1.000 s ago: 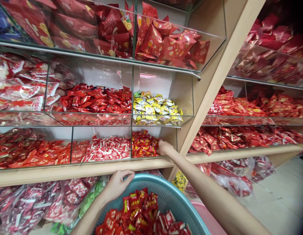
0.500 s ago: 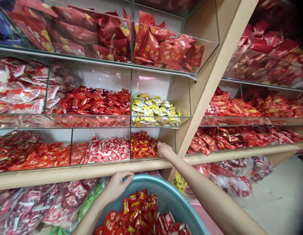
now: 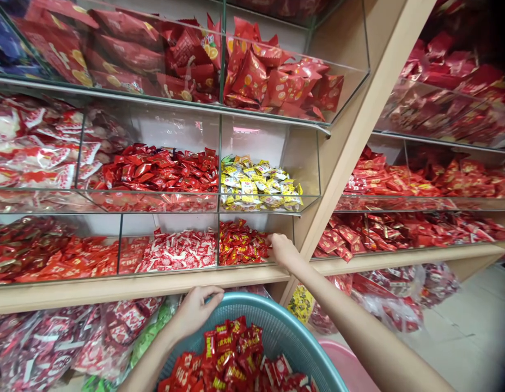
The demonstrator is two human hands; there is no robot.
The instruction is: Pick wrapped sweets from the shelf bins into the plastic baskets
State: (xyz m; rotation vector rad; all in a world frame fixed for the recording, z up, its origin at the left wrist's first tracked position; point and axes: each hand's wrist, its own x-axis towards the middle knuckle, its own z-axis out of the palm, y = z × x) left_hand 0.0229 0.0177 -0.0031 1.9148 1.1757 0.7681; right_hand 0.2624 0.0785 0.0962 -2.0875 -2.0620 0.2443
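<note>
A teal plastic basket (image 3: 313, 348) at the bottom centre holds red wrapped sweets (image 3: 236, 348), some with yellow lettering. On its upper left rim rests my left hand (image 3: 201, 310), fingers curled over the edge. My right hand (image 3: 281, 250) reaches to the right end of the lowest shelf, beside a pile of small red and yellow sweets (image 3: 242, 242). Its fingertips are bent at the pile's edge and partly hidden, so whether they hold a sweet does not show.
Clear dividers and front panels split the wooden shelf (image 3: 154, 286) into compartments of packets. Yellow and white sweets (image 3: 256, 185) lie above my right hand. Plastic bags of sweets (image 3: 43, 343) sit beneath the shelf, and a pink tub (image 3: 346, 365) stands right of the basket.
My right hand has shifted slightly to the right, toward the compartment's right side. My left hand stays on the basket rim.
</note>
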